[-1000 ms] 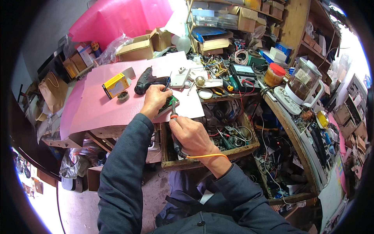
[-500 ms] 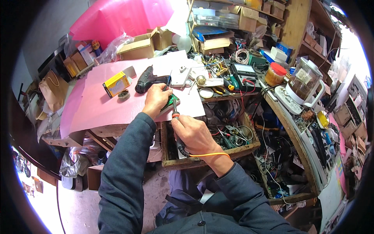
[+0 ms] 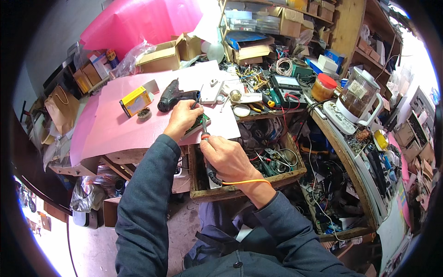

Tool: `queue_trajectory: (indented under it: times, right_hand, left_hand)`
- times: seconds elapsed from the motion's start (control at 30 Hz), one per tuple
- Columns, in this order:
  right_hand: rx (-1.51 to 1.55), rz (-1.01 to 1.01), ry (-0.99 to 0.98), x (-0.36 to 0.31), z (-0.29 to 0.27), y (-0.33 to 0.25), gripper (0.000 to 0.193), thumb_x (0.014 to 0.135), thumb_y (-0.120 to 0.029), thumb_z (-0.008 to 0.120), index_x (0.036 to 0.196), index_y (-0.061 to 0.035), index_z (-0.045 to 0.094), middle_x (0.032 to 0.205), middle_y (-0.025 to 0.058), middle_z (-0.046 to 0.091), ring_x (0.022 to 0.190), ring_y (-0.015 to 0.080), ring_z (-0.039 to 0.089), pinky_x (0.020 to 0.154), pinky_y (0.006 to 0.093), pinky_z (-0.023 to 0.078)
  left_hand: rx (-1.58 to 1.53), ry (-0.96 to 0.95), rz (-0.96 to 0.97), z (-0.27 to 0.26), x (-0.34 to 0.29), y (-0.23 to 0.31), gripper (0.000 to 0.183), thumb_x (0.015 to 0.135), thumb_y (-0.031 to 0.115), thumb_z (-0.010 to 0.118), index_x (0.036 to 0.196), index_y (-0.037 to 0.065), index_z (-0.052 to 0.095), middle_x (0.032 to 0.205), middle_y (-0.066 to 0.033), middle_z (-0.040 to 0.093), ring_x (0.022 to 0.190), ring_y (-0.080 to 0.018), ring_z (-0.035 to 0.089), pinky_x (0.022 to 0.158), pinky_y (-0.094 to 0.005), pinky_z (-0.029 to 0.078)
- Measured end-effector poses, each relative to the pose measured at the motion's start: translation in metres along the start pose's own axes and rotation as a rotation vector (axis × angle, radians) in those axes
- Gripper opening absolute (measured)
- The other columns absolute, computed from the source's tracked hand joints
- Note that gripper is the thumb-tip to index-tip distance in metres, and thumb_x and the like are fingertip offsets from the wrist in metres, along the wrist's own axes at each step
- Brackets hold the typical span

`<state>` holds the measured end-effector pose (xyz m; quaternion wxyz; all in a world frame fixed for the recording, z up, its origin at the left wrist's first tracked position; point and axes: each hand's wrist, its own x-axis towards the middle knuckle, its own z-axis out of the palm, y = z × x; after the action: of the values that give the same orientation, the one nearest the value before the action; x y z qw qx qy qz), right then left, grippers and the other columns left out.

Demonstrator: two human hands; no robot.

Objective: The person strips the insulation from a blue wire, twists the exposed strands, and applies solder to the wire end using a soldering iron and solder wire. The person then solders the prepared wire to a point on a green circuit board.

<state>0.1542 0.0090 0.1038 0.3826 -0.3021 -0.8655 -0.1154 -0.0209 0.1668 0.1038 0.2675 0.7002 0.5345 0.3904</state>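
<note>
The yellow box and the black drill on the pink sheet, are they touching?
Apart. The head view shows the yellow box and the black drill lying side by side with a strip of bare pink sheet between them.

Workbench [image 3: 138, 152]: pink sheet [image 3: 115, 129], yellow box [image 3: 135, 100], black drill [image 3: 174, 94].

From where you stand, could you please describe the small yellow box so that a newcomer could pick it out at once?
Start at the big pink sheet covering the left part of the workbench. Near its middle, left of the black drill-shaped tool and of the left hand, lies the yellow box, with a small round tin beside it. It is the only bright yellow thing on the sheet.
</note>
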Motion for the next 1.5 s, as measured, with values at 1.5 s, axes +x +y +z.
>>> queue_trajectory:
  times: [1.5]
  right_hand:
    - [-0.001, 0.050, 0.151, 0.002, 0.014, -0.015, 0.036, 0.075, 0.003, 0.064, 0.111, 0.0088, 0.062, 0.085, 0.0147, 0.058, 0.078, 0.0337, 0.064, 0.068, 0.0417, 0.055]
  left_hand:
    - [-0.171, -0.028, -0.072, -0.002, -0.003, 0.003, 0.011, 0.093, 0.011, 0.076, 0.094, 0.000, 0.074, 0.074, -0.0015, 0.068, 0.059, -0.0075, 0.058, 0.054, -0.0264, 0.047]
